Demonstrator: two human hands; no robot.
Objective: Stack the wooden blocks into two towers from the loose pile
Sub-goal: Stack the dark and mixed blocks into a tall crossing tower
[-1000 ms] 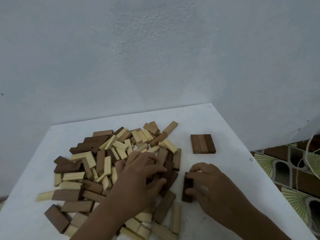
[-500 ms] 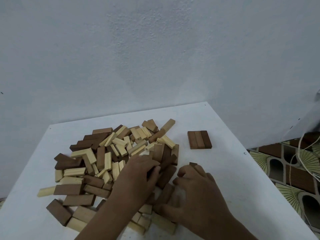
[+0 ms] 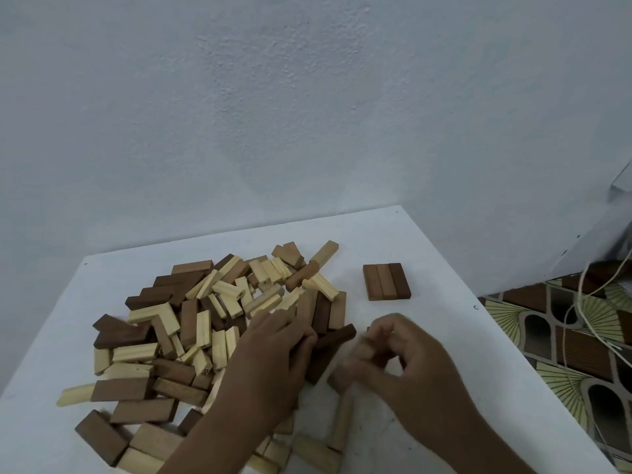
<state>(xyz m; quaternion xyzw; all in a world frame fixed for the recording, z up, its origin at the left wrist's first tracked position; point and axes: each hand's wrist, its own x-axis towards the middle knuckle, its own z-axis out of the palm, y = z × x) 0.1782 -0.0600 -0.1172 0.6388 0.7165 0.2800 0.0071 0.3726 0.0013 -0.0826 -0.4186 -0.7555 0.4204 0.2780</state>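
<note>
Loose pile of wooden blocks, light and dark, spread over left and centre of white table. Row of three dark blocks laid flat side by side, right of pile and apart from it. Left hand resting on pile's right edge, fingers curled round a dark block. Right hand near the pile's right edge, blurred, fingers curled; contents not discernible. Patterned floor and cord at far right.

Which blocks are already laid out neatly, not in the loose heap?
The three dark brown blocks lying flat side by side on the table, right of the pile. They touch along their long sides; everything else is jumbled.
</note>
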